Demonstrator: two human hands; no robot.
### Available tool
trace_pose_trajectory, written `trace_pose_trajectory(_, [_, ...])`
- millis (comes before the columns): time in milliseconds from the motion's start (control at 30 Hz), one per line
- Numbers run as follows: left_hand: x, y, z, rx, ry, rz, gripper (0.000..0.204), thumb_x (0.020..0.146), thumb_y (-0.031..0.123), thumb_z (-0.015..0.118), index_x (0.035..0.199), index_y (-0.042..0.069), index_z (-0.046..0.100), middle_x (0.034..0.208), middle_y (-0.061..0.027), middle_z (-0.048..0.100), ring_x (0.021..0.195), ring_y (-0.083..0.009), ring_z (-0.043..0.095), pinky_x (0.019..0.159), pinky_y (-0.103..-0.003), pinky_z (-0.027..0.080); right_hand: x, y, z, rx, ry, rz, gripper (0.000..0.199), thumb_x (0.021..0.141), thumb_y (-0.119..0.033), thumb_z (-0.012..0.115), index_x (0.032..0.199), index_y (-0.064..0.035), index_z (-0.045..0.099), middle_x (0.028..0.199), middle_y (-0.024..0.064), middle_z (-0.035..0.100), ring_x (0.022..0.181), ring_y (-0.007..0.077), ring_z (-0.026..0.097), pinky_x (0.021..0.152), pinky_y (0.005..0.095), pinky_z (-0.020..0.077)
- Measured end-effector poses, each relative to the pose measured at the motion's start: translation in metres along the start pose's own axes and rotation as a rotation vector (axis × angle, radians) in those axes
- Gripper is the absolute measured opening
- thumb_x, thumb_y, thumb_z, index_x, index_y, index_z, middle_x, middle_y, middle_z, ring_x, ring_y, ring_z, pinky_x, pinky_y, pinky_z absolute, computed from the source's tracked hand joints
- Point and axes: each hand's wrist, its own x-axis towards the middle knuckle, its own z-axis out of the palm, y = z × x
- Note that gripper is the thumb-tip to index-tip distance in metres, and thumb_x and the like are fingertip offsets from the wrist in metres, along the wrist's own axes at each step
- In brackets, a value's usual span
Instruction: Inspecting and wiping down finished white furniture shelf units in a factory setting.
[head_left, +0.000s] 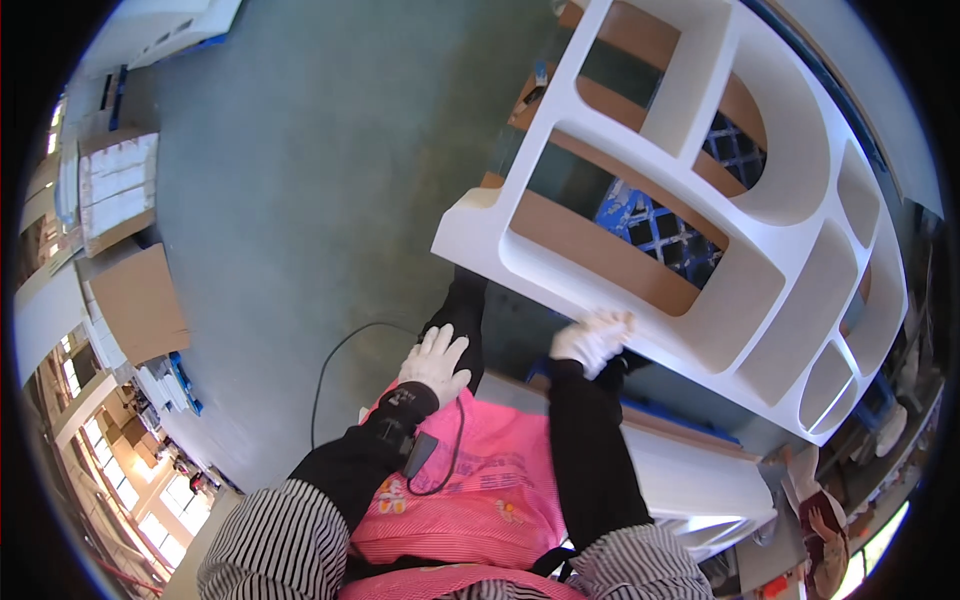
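Note:
A large white moulded frame [560, 280] with several rounded openings lies at the right, propped above the floor on brown boards [590, 250]. My right hand [592, 340], in a white glove, is at the frame's near edge with its fingers bent together and slightly blurred. Whatever those fingers hold, if anything, is hidden. My left hand [435, 365], also gloved in white, lies on my dark-trousered leg with its fingers spread and nothing in it. A small dark box with a cable [421, 455] rests against my pink apron [470, 500], near the left wrist.
Under the frame, a blue lattice support [650, 222] shows through the openings. Another white moulded piece [700, 480] is at my right side. Cartons [140, 305] and stacked white panels [120, 185] stand along the left. Another person [822, 530] is at the lower right.

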Motion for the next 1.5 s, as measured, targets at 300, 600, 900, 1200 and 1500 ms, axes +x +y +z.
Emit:
trace_pose_trajectory(300, [-0.058, -0.111, -0.031, -0.041, -0.200, -0.068, 0.063, 0.081, 0.036, 0.064, 0.138, 0.015, 0.047, 0.148, -0.0175, 0.037, 0.136, -0.0377, 0.035, 0.106, -0.051, 0.037, 0.155, 0.413, 0.168, -2.337, 0.153, 0.559, 0.057, 0.085, -0.013, 0.055, 0.139, -0.0133, 0.036, 0.109, 0.0158, 0.053, 0.081, 0.0313, 0.062, 0.068, 0.0417, 0.0521])
trace_pose_trajectory(600, [-0.059, -0.117, -0.010, 0.003, -0.334, -0.091, 0.067, 0.081, 0.042, 0.065, 0.141, 0.025, 0.043, 0.153, -0.0136, 0.030, 0.139, -0.0354, 0.031, 0.110, -0.050, 0.033, 0.350, 0.233, 0.192, -2.670, 0.511, -0.425, 0.057, 0.083, -0.024, 0.062, 0.137, -0.0186, 0.047, 0.121, 0.0193, 0.052, 0.099, 0.0413, 0.060, 0.079, 0.0496, 0.0523])
trace_pose_trajectory(900, [-0.047, -0.116, -0.060, 0.114, -0.300, -0.128, 0.070, 0.080, 0.043, 0.067, 0.142, 0.023, 0.042, 0.155, -0.0154, 0.026, 0.141, -0.0365, 0.029, 0.111, -0.048, 0.032, 0.159, 0.339, 0.171, -3.240, 0.042, 0.008, 0.051, 0.085, -0.021, 0.053, 0.135, -0.0137, 0.045, 0.122, 0.0111, 0.054, 0.090, 0.0241, 0.059, 0.075, 0.0472, 0.0476])
trace_pose_trajectory(1200, [0.032, -0.179, -0.134, 0.075, -0.304, 0.207, 0.044, 0.083, 0.032, 0.060, 0.117, 0.005, 0.064, 0.121, -0.0184, 0.064, 0.115, -0.0354, 0.059, 0.101, -0.041, 0.045, -0.026, 0.237, 0.277, -2.149, 1.209, 1.140, 0.022, 0.081, -0.026, 0.062, 0.100, -0.0199, 0.070, 0.106, 0.0095, 0.069, 0.099, 0.0318, 0.068, 0.078, 0.0485, 0.0548])
trace_pose_trajectory(1500, [0.125, -0.145, -0.221, 1.358, -1.265, 1.208, 0.028, 0.084, 0.031, 0.060, 0.107, 0.018, 0.070, 0.101, -0.0107, 0.071, 0.096, -0.0336, 0.067, 0.082, -0.044, 0.053, -0.159, 0.435, 0.378, -1.345, 1.728, 0.432, 0.037, 0.085, -0.033, 0.048, 0.089, -0.0046, 0.072, 0.094, 0.0195, 0.070, 0.088, 0.0363, 0.068, 0.078, 0.0451, 0.0528])
